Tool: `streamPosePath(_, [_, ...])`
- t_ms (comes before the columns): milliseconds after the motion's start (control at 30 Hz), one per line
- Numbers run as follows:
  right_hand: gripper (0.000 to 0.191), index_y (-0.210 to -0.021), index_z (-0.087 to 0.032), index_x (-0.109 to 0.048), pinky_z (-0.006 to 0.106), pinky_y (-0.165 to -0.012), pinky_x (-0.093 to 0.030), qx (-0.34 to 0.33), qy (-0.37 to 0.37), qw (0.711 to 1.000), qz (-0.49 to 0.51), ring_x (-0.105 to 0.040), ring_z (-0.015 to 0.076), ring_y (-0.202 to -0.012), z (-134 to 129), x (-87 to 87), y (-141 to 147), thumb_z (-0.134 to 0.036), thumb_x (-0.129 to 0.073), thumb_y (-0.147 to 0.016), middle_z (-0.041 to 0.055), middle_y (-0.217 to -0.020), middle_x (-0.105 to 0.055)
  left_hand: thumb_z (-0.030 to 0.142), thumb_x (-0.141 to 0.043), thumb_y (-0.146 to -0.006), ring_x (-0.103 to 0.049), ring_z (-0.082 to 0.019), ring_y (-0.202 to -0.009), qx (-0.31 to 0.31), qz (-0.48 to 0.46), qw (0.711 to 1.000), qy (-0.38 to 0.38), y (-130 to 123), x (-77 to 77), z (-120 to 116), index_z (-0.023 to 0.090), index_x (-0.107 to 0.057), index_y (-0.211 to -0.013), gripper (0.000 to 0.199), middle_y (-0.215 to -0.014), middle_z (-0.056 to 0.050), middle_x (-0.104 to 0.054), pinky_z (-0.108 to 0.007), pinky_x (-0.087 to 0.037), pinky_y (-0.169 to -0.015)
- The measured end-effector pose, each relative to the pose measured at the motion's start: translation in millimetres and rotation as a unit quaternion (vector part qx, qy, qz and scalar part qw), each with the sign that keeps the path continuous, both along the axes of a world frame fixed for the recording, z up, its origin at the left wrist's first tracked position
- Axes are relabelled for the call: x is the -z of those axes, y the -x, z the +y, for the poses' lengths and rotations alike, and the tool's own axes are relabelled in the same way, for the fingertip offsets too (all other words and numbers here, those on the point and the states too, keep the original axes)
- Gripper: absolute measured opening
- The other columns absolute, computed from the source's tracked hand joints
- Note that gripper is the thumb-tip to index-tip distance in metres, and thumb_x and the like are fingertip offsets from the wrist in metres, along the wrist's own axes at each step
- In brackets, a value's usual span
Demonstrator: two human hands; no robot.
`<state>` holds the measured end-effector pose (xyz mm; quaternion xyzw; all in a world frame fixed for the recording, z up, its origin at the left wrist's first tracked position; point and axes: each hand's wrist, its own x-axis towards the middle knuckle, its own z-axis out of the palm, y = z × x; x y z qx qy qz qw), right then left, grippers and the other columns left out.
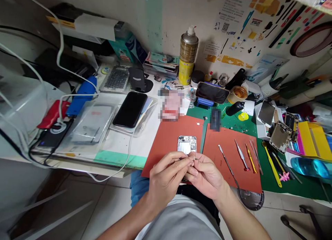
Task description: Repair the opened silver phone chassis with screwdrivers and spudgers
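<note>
An opened phone frame (187,143) with a bright inner panel lies on the reddish-brown mat (168,136), its lower part hidden behind my hands. Over that lower part, my left hand (168,171) has its fingers pinched together, pointing right. My right hand (206,171) meets it with thumb and fingers closed. Between the fingertips a tiny dark part shows, too small to name. To the right, a metal pry tool (228,164), a silver screwdriver (241,155) and a gold screwdriver (251,158) lie on the mat.
A black phone (130,109) rests at left beside bagged items (90,124) and a white cable. Behind stand a spray can (187,55) and a propped phone (212,93). At right are phone parts (280,135), a yellow box (315,140) and yellow tweezers (272,165).
</note>
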<state>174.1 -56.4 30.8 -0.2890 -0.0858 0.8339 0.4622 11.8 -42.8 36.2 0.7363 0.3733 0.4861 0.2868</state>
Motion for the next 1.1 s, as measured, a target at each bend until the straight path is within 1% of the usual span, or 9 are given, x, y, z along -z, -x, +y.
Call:
streamPosePath(367, [0.036, -0.086, -0.021, -0.063, 0.023, -0.054, -0.029, 0.009, -0.001, 1.000, 0.023, -0.024, 0.0104, -0.060, -6, 11.0, 2, -0.041, -0.093, -0.080, -0.0059, -0.071, -0.039, 0.005, -0.063, -0.103, -0.080, -0.012, -0.087, -0.003, 0.080, 0.996, -0.038, 1, -2.5, -2, 0.021, -0.076, -0.118, 0.025, -0.110, -0.004, -0.073, -0.018, -0.066, -0.076])
streamPosePath(533, [0.041, -0.084, -0.021, -0.063, 0.024, -0.052, -0.029, 0.008, -0.025, 0.999, -0.026, -0.026, 0.0104, -0.057, -5, 9.6, 0, -0.048, -0.094, -0.078, -0.0061, -0.067, -0.040, 0.003, -0.063, -0.102, -0.080, -0.015, -0.090, 0.005, 0.083, 0.996, -0.035, 2, -7.1, -4, 0.022, -0.076, -0.120, 0.029, -0.109, -0.005, -0.075, -0.020, -0.066, -0.079])
streamPosePath(633, [0.030, -0.091, -0.020, -0.070, 0.024, -0.056, -0.034, 0.044, -0.062, 0.991, -0.114, -0.037, 0.0108, -0.060, -7, 1.8, -4, -0.045, -0.087, -0.090, -0.0043, -0.070, -0.047, 0.008, -0.068, -0.101, -0.079, -0.015, -0.093, -0.018, 0.064, 0.998, 0.007, -1, -8.7, -7, 0.021, -0.076, -0.121, 0.025, -0.110, -0.005, -0.079, -0.022, -0.066, -0.084])
streamPosePath(667, [0.024, -0.093, -0.021, -0.072, 0.024, -0.061, -0.038, 0.065, -0.095, 0.974, -0.194, -0.043, 0.0115, -0.065, -9, -2.0, -6, -0.042, -0.082, -0.095, -0.0023, -0.076, -0.052, 0.011, -0.071, -0.101, -0.079, -0.014, -0.089, -0.029, 0.057, 0.997, 0.036, -2, -8.7, -8, 0.021, -0.076, -0.120, 0.022, -0.107, -0.004, -0.080, -0.022, -0.066, -0.082])
streamPosePath(700, [0.018, -0.095, -0.021, -0.073, 0.025, -0.065, -0.041, 0.085, -0.136, 0.943, -0.293, -0.049, 0.0125, -0.072, -10, -6.2, -8, -0.038, -0.076, -0.101, -0.0003, -0.083, -0.056, 0.014, -0.072, -0.101, -0.077, -0.013, -0.084, -0.038, 0.050, 0.996, 0.068, -4, -8.4, -10, 0.022, -0.076, -0.118, 0.019, -0.104, -0.003, -0.081, -0.022, -0.066, -0.078])
streamPosePath(800, [0.015, -0.101, -0.024, -0.072, 0.028, -0.074, -0.048, 0.112, -0.261, 0.781, -0.557, -0.059, 0.0164, -0.084, -14, -17.6, -12, -0.029, -0.061, -0.109, 0.0036, -0.096, -0.062, 0.018, -0.073, -0.101, -0.071, -0.010, -0.069, -0.045, 0.026, 0.990, 0.133, -8, -6.5, -13, 0.022, -0.077, -0.112, 0.012, -0.095, 0.000, -0.081, -0.020, -0.062, -0.066])
streamPosePath(867, [0.014, -0.106, -0.025, -0.071, 0.030, -0.072, -0.051, 0.117, -0.311, 0.707, -0.624, -0.062, 0.0177, -0.083, -16, -22.2, -11, -0.022, -0.057, -0.109, 0.0041, -0.096, -0.063, 0.018, -0.072, -0.101, -0.070, -0.010, -0.066, -0.045, 0.011, 0.986, 0.160, -11, -5.2, -15, 0.022, -0.077, -0.108, 0.010, -0.092, 0.001, -0.080, -0.020, -0.061, -0.064])
streamPosePath(967, [0.018, -0.111, -0.025, -0.068, 0.032, -0.072, -0.054, 0.135, -0.355, 0.647, -0.661, -0.066, 0.0189, -0.084, -19, -23.3, -7, -0.013, -0.056, -0.107, 0.0048, -0.097, -0.064, 0.018, -0.070, -0.102, -0.070, -0.010, -0.063, -0.047, -0.014, 0.980, 0.191, -14, -4.6, -17, 0.023, -0.077, -0.107, 0.009, -0.088, 0.002, -0.079, -0.021, -0.060, -0.062])
streamPosePath(1100, [0.022, -0.112, -0.026, -0.067, 0.032, -0.071, -0.054, 0.180, -0.355, 0.626, -0.670, -0.065, 0.0193, -0.084, -23, -17.7, 3, -0.009, -0.056, -0.105, 0.0043, -0.096, -0.063, 0.015, -0.070, -0.102, -0.072, -0.009, -0.066, -0.056, -0.019, 0.984, 0.169, -17, -6.0, -19, 0.023, -0.076, -0.108, 0.011, -0.088, 0.003, -0.079, -0.019, -0.060, -0.067])
